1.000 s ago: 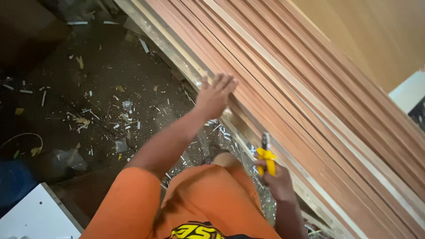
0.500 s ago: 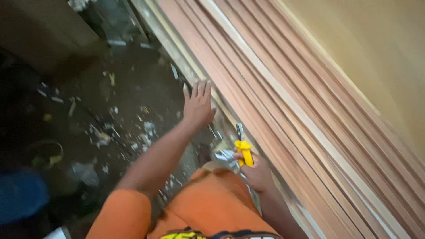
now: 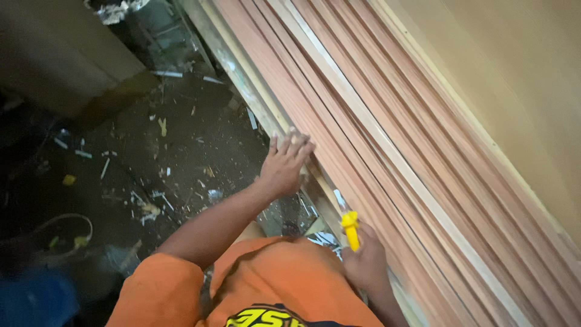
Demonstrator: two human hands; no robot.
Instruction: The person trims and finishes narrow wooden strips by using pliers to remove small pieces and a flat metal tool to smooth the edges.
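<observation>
Seen from a single camera worn on the person's head, the view looks steeply down past an orange shirt (image 3: 284, 284) to the floor (image 3: 169, 151). Stacked wooden boards (image 3: 387, 151) run diagonally from top centre to lower right. Both hands sit close, low in frame; the picture is slightly tilted and soft.

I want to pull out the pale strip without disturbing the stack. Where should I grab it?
Probably by its long edges, from above, at a bare stretch up the stack. The pale strip lies flat and narrow among reddish boards; the left hand and the right hand with its yellow tool crowd the near end.
</observation>
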